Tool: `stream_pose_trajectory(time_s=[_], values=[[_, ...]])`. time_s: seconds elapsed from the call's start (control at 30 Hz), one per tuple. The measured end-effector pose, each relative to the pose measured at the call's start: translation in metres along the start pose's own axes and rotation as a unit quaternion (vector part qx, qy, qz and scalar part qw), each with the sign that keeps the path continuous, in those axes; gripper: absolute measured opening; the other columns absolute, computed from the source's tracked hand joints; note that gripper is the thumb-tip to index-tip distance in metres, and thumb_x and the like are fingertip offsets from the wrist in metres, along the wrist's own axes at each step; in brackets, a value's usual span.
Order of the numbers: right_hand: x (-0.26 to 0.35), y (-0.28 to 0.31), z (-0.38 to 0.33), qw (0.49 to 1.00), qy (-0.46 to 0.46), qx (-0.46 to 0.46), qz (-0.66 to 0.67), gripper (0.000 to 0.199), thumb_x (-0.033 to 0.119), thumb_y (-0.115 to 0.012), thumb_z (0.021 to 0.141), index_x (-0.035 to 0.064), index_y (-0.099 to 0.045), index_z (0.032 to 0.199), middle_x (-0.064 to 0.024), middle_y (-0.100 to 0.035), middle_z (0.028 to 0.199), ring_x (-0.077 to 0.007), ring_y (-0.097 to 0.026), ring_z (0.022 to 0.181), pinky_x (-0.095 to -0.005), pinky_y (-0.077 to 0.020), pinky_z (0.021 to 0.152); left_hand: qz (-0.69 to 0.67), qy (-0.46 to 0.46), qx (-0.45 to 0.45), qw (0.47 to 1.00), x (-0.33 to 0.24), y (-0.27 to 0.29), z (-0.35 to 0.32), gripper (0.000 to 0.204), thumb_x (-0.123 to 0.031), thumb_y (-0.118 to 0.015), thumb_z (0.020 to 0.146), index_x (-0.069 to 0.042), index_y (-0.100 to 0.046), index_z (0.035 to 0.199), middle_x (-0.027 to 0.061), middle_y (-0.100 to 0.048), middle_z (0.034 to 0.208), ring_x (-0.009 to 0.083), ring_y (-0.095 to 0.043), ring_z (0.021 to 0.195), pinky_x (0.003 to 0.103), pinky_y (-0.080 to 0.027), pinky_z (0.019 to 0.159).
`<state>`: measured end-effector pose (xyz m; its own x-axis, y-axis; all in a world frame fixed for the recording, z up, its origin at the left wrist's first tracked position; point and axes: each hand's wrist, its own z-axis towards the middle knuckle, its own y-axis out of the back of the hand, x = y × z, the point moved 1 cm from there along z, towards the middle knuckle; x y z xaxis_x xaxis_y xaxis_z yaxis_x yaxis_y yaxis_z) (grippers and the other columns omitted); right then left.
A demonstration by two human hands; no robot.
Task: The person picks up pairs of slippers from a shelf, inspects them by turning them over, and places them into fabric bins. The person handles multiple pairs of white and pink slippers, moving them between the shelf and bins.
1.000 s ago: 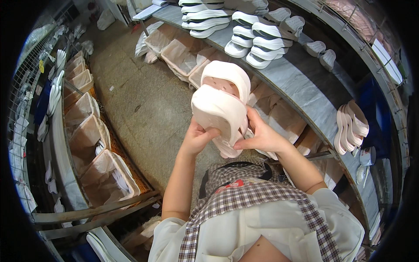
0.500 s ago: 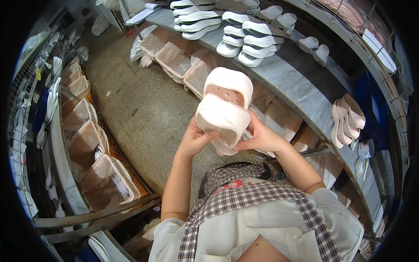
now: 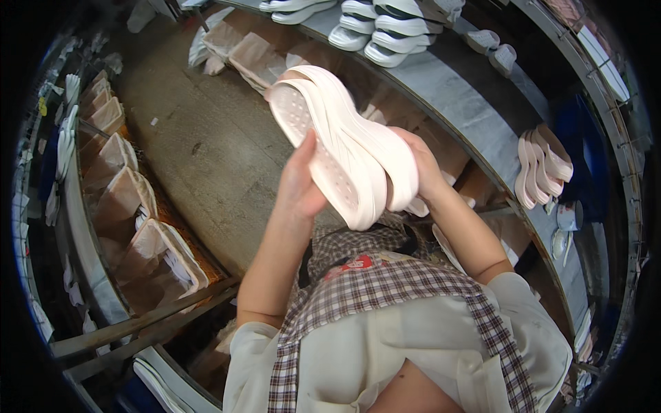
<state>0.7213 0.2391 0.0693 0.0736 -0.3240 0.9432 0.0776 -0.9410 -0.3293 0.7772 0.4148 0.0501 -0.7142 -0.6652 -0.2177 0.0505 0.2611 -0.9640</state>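
A pair of pale pink, thick foam shoe soles (image 3: 342, 141) is held up in front of me, one lying against the other and tilted sideways. Small dimples cover the inner face of the left sole. My left hand (image 3: 301, 180) grips its near left edge, thumb on the dimpled face. On the other side, my right hand (image 3: 420, 163) is closed round the outer sole, its fingers partly hidden behind it.
A grey bench (image 3: 468, 103) curves along the right, bearing white soles (image 3: 396, 38), pink soles (image 3: 540, 168), light clogs (image 3: 505, 58) and a white mug (image 3: 569, 215). Lined baskets (image 3: 162, 255) stand in a row at left; a metal rail (image 3: 144, 323) crosses the lower left.
The pink soles have turned from end-on to sideways, so their long edges and the dimpled face show. My left hand has shifted along the edge, and the view has moved slightly.
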Motion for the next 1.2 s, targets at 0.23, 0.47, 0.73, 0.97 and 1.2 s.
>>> stream_pose_trajectory(time_s=[0.23, 0.47, 0.73, 0.97, 1.2], values=[[0.004, -0.027, -0.011, 0.975, -0.096, -0.089, 0.181, 0.055, 0.046, -0.033, 0.095, 0.0018, -0.043, 0.125, -0.012, -0.055, 0.118, -0.022, -0.058, 0.105, -0.038, -0.0522, 0.086, 0.001, -0.04, -0.204, 0.978, 0.0, -0.004, 0.002, 0.043, -0.015, -0.03, 0.091, 0.006, -0.039, 0.128, 0.0243, -0.049, 0.124, 0.0355, -0.05, 0.114, 0.047, -0.039, 0.101], [0.004, -0.037, -0.017, 0.963, -0.111, -0.107, 0.223, 0.054, 0.045, -0.03, 0.095, 0.0019, -0.043, 0.125, -0.0129, -0.053, 0.121, -0.0258, -0.055, 0.109, -0.0455, -0.0497, 0.088, 0.015, -0.053, -0.203, 0.978, -0.001, -0.004, 0.005, 0.048, -0.018, -0.03, 0.089, 0.007, -0.036, 0.129, 0.0248, -0.047, 0.126, 0.0363, -0.05, 0.114, 0.047, -0.038, 0.1], [0.006, -0.044, -0.019, 0.95, -0.109, -0.144, 0.255, 0.057, 0.047, -0.026, 0.093, 0.0061, -0.039, 0.131, -0.0126, -0.048, 0.128, -0.0283, -0.051, 0.115, -0.0469, -0.0468, 0.091, 0.01, -0.035, -0.125, 0.991, -0.004, -0.007, 0.009, 0.047, -0.032, -0.033, 0.095, -0.003, -0.038, 0.132, 0.0181, -0.047, 0.129, 0.0342, -0.047, 0.118, 0.051, -0.037, 0.1], [0.002, -0.042, -0.018, 0.939, -0.11, -0.156, 0.285, 0.058, 0.049, -0.025, 0.093, 0.0116, -0.036, 0.135, -0.0124, -0.04, 0.135, -0.0316, -0.044, 0.121, -0.0518, -0.0425, 0.095, -0.022, 0.009, -0.085, 0.996, -0.001, -0.012, 0.008, 0.052, -0.042, -0.033, 0.097, -0.007, -0.034, 0.135, 0.0139, -0.04, 0.137, 0.0307, -0.039, 0.126, 0.052, -0.032, 0.104], [0.002, -0.043, -0.018, 0.937, -0.102, -0.143, 0.301, 0.058, 0.049, -0.025, 0.093, 0.0115, -0.035, 0.136, -0.0128, -0.039, 0.136, -0.0319, -0.044, 0.122, -0.0516, -0.0413, 0.096, -0.027, -0.001, -0.071, 0.997, -0.002, -0.013, 0.008, 0.051, -0.041, -0.031, 0.098, -0.006, -0.033, 0.135, 0.0141, -0.039, 0.138, 0.0312, -0.038, 0.127, 0.053, -0.032, 0.105]])
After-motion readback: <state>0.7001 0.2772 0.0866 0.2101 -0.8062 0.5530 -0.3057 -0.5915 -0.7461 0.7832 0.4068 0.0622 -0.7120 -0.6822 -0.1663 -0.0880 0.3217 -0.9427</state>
